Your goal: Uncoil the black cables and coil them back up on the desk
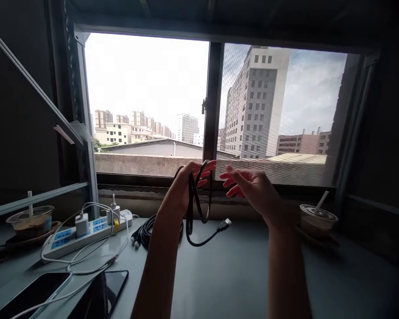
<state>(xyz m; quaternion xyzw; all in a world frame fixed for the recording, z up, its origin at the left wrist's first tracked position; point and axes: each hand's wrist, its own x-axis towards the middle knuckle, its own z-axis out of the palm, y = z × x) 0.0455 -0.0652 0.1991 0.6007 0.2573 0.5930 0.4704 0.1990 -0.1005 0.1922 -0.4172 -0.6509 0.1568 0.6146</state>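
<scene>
Loops of a black cable (194,195) hang over my left hand (189,177), which holds them up in front of the window, its fingers stretched out to the right. One end of the cable dangles below and to the right, with a silver-tipped plug (224,224) that looks like HDMI, above the desk. A short gap to the right, my right hand (249,181) is raised with its fingers apart and nothing visible in them. It does not touch the cable.
Behind my left forearm lies another coiled black cable (146,230). On the grey desk (226,274) at left are a power strip (93,232) with chargers and white cords, a phone (33,294) and a tablet (103,292). Drink cups (318,218) stand at both sides.
</scene>
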